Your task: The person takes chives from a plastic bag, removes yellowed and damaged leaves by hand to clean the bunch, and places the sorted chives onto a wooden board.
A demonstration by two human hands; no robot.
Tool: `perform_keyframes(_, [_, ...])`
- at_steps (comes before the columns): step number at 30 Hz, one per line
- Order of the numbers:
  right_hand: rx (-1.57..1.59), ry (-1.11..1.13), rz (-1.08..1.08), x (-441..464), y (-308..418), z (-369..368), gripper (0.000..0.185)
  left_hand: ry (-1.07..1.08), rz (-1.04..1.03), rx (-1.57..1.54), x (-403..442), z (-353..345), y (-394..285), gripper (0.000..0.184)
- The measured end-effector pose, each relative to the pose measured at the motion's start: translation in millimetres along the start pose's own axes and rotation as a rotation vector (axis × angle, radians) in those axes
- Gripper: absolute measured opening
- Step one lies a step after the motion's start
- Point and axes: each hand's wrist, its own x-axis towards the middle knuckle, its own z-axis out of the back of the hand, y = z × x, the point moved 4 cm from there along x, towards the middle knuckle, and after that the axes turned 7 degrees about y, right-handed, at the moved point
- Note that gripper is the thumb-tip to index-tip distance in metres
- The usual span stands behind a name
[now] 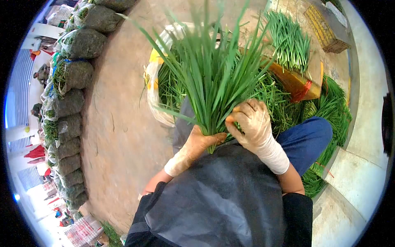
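My left hand (195, 144), in a stained pale glove, is wrapped around the lower end of a bunch of garlic chives (207, 90). The leaves fan upward and away from me, and the cut ends poke out below my thumb. Just right of the stems is my right hand (252, 125), also gloved, with its fingers curled in and the thumb near the fingertips. Whatever it pinches, if anything, is too small to tell. A dark apron (218, 197) covers my lap beneath both hands.
Ahead, loose greens fill a white plastic bag (153, 78). A neat pile of chives (290, 41) lies on a board, near a yellow crate-like block (325, 26). Bundled chives (331, 111) lie at right beside my knee (308, 138). Stuffed bags (70, 103) line the left.
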Motion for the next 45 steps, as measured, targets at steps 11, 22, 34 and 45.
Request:
perform_keyframes(11, [-0.188, 0.103, -0.329, -33.1, -52.4, 52.4, 0.028, 0.117, 0.059, 0.026, -8.2, 23.9, 13.0, 0.025])
perform_keyframes(22, [-0.211, -0.382, 0.110, 49.6, -18.5, 133.5, 0.024, 0.261, 0.080, 0.228, -27.7, 33.7, 7.7, 0.032])
perform_keyframes(34, [0.769, -0.164, 0.060, 44.0, -64.4, 101.0, 0.014, 0.381, 0.303, 0.206, -34.6, 54.1, 26.8, 0.039])
perform_keyframes(45, [0.194, 0.073, 0.147, 55.0, -37.7, 56.2, 0.018, 0.361, 0.332, 0.275, -39.2, 40.5, 4.9, 0.031])
